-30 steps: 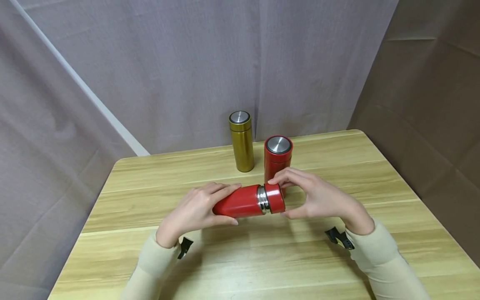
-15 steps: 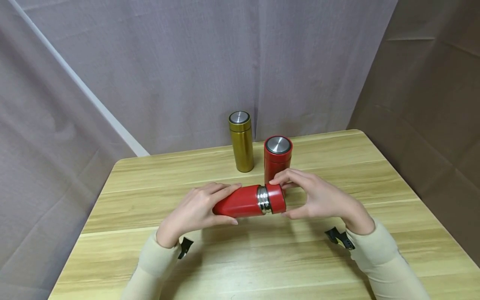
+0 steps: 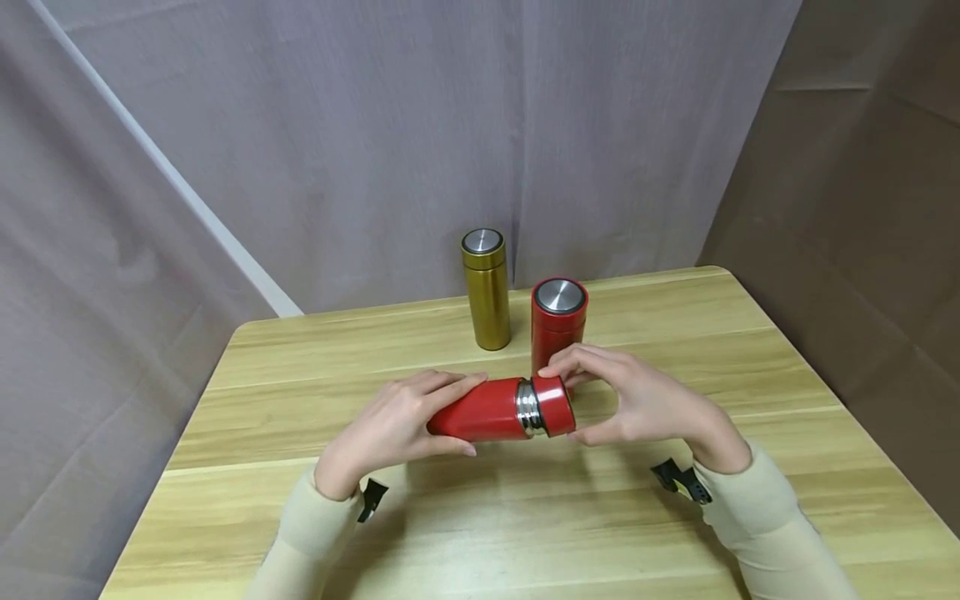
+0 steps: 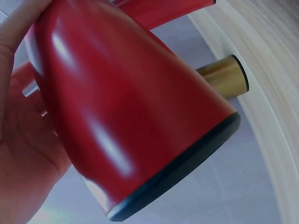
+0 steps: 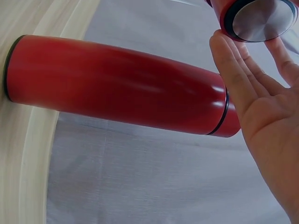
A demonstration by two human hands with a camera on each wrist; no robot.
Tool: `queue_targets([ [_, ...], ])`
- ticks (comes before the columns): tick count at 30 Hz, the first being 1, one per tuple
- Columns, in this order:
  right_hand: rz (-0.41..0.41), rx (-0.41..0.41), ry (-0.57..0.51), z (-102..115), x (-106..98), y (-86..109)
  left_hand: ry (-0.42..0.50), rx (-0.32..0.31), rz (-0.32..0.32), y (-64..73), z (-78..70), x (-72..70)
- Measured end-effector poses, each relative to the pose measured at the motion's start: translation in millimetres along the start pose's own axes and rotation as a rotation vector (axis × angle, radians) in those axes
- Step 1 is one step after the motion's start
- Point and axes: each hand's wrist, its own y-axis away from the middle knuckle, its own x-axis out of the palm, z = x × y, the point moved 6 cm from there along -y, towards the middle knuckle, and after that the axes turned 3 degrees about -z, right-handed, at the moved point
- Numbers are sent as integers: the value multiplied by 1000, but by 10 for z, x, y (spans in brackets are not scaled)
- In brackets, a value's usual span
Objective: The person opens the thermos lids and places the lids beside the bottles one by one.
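Note:
My left hand (image 3: pixel 397 421) grips the body of a red vacuum flask (image 3: pixel 480 410), fingers over the top and thumb below. The flask lies on its side above the table, its black base (image 4: pixel 177 168) facing the left wrist camera. My right hand (image 3: pixel 641 400) pinches the flask's red lid (image 3: pixel 553 407) between fingers and thumb. Between lid and body the shiny steel threaded neck (image 3: pixel 529 408) shows; whether the lid still sits on the threads I cannot tell. In the right wrist view, the lid's brushed-metal top (image 5: pixel 261 19) shows above my fingers (image 5: pixel 231 70).
A second red flask (image 3: pixel 558 333), lid on, stands upright just behind the held one, close to my right fingertips. Farther back and left stands a gold flask (image 3: pixel 488 300), also lidded. The wood-grain table (image 3: pixel 285 400) ends at a grey curtain (image 3: pixel 360 167).
Both hands keep their grips. The lid has shifted very slightly right, away from the body. Everything sits a little lower in the head view, as the camera has tilted.

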Motion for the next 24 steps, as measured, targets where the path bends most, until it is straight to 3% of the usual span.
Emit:
queue_targets([
  [14,17,-56,2,26,15,-12,-2,13,5,-3,-2,3],
  [24,-36,-101,74,21,33,-1,-4,2,-17,-29,-13,-16],
])
